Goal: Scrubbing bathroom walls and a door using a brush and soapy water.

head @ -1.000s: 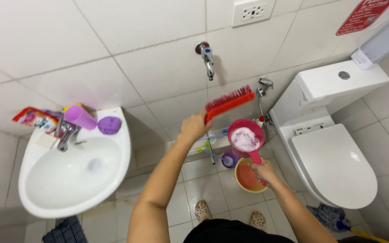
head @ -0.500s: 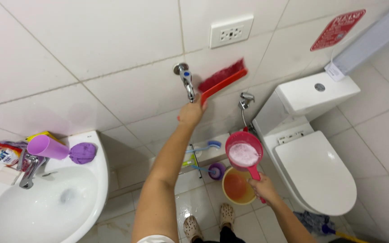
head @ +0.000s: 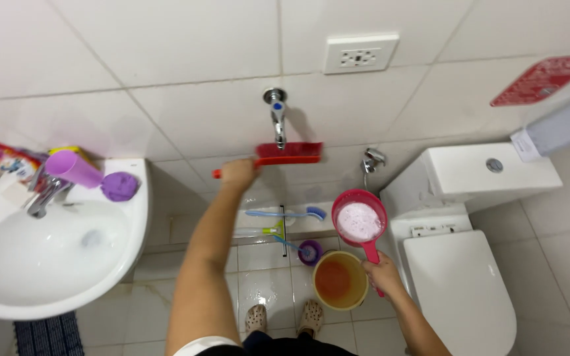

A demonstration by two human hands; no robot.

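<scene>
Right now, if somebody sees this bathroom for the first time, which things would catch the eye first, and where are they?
The eye goes first to the red brush, which the left hand presses against the white tiled wall just under the wall tap. Next comes the pink dipper full of white foam, held by the right hand above an orange bucket on the floor. A white sink is at the left, a toilet at the right.
</scene>
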